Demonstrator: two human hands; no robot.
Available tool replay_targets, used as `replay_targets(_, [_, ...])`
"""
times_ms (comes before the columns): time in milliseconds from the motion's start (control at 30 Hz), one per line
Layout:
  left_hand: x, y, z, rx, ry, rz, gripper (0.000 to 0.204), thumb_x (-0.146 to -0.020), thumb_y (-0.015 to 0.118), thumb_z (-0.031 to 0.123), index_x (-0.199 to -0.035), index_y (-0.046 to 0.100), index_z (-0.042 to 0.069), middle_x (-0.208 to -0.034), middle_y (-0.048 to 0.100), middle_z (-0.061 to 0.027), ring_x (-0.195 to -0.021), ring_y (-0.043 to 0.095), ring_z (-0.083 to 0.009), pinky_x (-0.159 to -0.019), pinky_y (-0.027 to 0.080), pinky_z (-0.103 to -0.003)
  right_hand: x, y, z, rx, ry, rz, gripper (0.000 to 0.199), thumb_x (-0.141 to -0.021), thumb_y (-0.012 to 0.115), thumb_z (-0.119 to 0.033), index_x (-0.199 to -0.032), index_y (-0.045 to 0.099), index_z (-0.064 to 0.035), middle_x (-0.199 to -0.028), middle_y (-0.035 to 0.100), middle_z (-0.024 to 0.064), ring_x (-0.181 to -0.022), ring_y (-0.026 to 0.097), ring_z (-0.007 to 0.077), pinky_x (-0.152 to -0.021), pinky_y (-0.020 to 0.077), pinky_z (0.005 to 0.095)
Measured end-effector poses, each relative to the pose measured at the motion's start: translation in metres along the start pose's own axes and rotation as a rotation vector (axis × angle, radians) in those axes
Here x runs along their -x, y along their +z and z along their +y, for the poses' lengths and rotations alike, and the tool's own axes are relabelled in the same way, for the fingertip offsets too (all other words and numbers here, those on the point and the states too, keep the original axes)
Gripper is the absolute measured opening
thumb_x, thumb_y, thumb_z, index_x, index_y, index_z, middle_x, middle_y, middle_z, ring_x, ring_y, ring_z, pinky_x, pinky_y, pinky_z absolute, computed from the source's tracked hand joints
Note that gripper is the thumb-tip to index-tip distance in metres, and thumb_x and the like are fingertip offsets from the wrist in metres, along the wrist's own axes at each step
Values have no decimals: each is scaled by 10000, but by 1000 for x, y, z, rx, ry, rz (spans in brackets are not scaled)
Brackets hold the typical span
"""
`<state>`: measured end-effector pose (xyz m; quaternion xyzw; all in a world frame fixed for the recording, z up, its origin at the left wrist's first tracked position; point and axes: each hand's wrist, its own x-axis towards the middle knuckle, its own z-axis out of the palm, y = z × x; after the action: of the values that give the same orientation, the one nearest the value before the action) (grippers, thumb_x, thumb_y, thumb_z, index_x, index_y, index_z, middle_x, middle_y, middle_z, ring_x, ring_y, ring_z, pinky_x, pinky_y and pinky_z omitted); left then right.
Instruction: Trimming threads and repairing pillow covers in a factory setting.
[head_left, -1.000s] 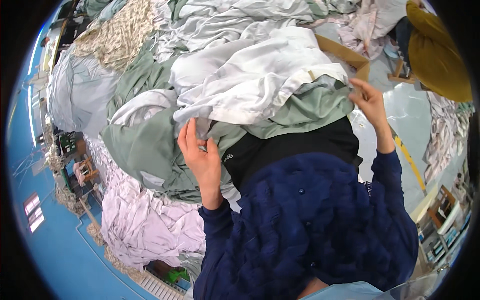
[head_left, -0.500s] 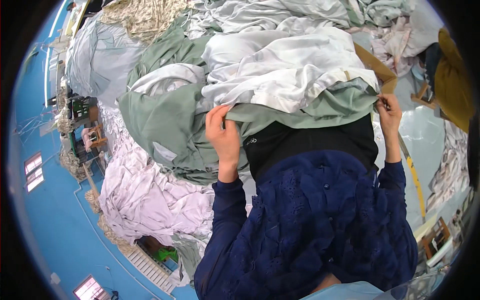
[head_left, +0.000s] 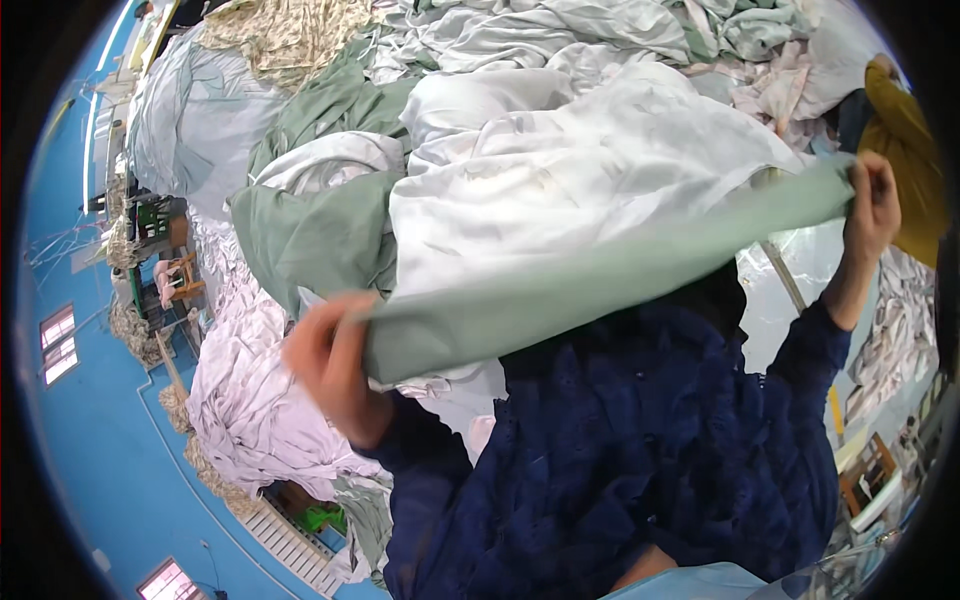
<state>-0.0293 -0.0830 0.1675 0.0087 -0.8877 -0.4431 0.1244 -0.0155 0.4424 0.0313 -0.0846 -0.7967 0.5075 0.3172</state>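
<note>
A large soft fabric (head_left: pixel 590 290), sage green along its near strip and white beyond, stretches taut across in front of my body. At its left corner, my left hand (head_left: pixel 335 365) is closed on the green edge, slightly smeared by motion. Higher and far to the right, my right hand (head_left: pixel 875 205) pinches the other end of that green edge. The strip slants upward from left to right between the two hands. Beyond it the white part (head_left: pixel 560 180) spreads out in loose wrinkles. A bunched green cloth (head_left: pixel 325 235) lies to its left.
Heaped pinkish-white cloth (head_left: pixel 270 410) sits at the left, with pale blue-grey cloth (head_left: pixel 200 120) farther off. Patterned beige cloth (head_left: pixel 290 40) lies at the back. On the right are a mustard cloth (head_left: pixel 905 170) and a brown wooden stool (head_left: pixel 868 475).
Both hands have moved apart, the left one leftward and nearer, the right one outward and farther. The fabric between them has gone from slack to stretched, and its white part has spread wider.
</note>
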Motion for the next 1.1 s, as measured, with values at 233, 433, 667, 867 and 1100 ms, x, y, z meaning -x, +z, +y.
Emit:
replay_targets(233, [-59,66,-145,110,-355,-403,172,-881,655,131,-786,670,-11,-670,554,73,-616,439,-22,-547,344,-210,-24,87,92,328,118,-559,179,-900,657,-174,-833,588,-22,-690,528,-25,-653,464,47,-583,381,216])
replay_targets(433, [-64,81,-171,198,-443,-373,241,-906,652,173,-735,636,4,-645,490,103,-595,377,-4,-525,301,-204,-21,107,124,222,311,-472,188,-893,665,-192,-835,600,-26,-667,519,-37,-638,456,43,-567,369,219])
replay_targets(667, [-78,90,-180,225,-433,-382,241,-916,641,179,-752,641,3,-673,517,98,-618,402,-7,-545,320,-198,-5,136,89,127,286,-442,156,-890,673,-150,-955,647,-11,-823,623,-38,-763,531,41,-715,433,198])
replay_targets(867, [-80,77,-169,237,-459,-455,129,-892,640,105,-823,649,-3,-723,564,80,-653,460,-8,-586,357,-180,15,152,78,-93,395,-325,125,-917,635,-105,-1015,644,-29,-838,618,-37,-701,520,37,-658,419,186])
replay_targets(1100, [-75,71,-166,273,-503,-508,56,-859,642,47,-849,647,-8,-760,594,66,-660,495,-23,-600,382,-186,12,171,58,156,92,-563,158,-849,649,-41,-1006,650,-27,-817,648,15,-675,549,73,-617,436,239])
